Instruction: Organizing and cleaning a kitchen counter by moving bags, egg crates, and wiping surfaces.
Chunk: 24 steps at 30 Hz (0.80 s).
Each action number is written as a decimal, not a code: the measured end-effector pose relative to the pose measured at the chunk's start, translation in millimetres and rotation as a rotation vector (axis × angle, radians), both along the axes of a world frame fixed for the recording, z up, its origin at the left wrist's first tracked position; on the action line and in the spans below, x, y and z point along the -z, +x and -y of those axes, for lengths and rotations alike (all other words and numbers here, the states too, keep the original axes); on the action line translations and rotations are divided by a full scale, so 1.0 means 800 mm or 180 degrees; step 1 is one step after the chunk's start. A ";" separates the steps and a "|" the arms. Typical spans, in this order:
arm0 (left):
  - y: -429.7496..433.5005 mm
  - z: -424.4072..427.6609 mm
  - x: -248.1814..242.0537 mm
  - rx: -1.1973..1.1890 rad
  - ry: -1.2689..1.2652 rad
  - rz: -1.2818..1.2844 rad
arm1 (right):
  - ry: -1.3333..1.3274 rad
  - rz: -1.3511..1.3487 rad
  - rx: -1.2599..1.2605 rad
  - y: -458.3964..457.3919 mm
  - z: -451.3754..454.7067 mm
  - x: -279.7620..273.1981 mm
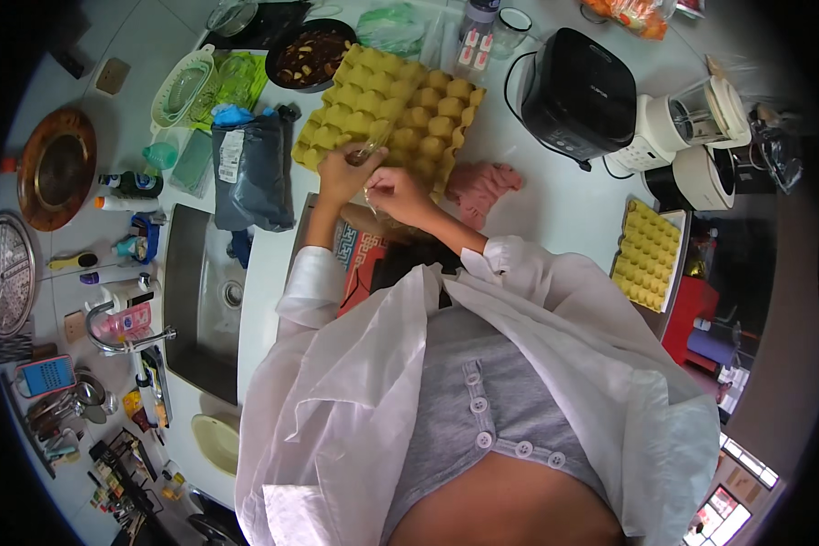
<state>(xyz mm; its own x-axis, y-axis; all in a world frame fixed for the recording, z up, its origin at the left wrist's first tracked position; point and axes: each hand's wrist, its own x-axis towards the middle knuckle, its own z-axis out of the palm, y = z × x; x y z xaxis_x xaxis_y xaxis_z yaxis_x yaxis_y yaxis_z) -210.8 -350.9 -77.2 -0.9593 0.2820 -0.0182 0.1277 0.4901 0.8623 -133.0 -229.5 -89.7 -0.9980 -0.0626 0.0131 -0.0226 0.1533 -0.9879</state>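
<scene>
Two yellow moulded-pulp egg trays lie side by side or overlapping on the white counter, a brighter left one [355, 95] and a shaded right one [437, 116]. A strip of clear plastic film [386, 126] runs down across them to my hands. My left hand [343, 174] grips the film at the trays' near edge, fingers curled in. Close beside it, my right hand [401, 196] pinches a lower bit of the film between thumb and fingers. Whether the film is a bag or a wrap, I cannot tell.
A dark parcel [251, 174] bearing a label lies left of the trays, beside the steel sink [205, 300]. Behind stands a pan of dark food [312, 54]. Rightward are a pink cloth [484, 188], a black rice cooker [580, 92] and a white blender [655, 133].
</scene>
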 end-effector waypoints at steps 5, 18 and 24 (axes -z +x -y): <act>-0.003 0.012 0.022 0.0084 0.0042 -0.0028 | 0.0542 -0.0317 -0.0349 0.005 0.016 0.003; 0.027 0.020 0.037 -0.0421 -0.1033 -0.1780 | 0.0081 0.0249 0.0863 0.025 -0.063 0.017; 0.041 0.015 0.016 -0.0677 -0.0850 -0.1717 | 0.0023 0.0000 0.1630 0.038 -0.087 0.009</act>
